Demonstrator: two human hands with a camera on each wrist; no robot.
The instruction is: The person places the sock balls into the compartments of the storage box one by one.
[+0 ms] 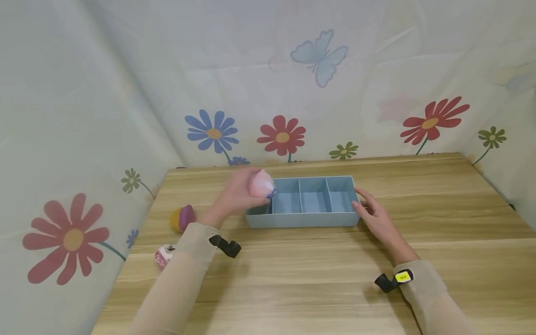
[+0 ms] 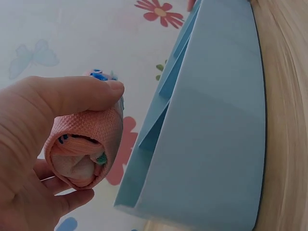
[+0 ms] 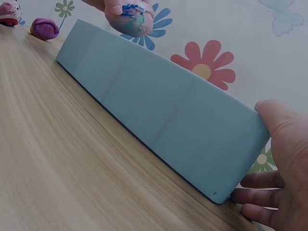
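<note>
My left hand [image 1: 238, 191] holds a rolled pair of pink socks [image 1: 261, 184] over the left end of a light blue divided box [image 1: 310, 220]. In the left wrist view the thumb lies across the top of the sock roll [image 2: 108, 127], with fingers beneath it; blue and green patches show on the knit. At the box's right end, my right hand [image 1: 375, 217] grips the corner. The right wrist view has its thumb [image 3: 274, 114] at the top rim and the other fingers low against the end wall.
Left of the box lies a purple and yellow roll [image 1: 183, 218]. Nearer me is a pink and white roll [image 1: 164, 255], partly behind the left sleeve. The box stands on a wooden table [image 1: 301, 270], with a flowered curtain [image 1: 251, 83] behind.
</note>
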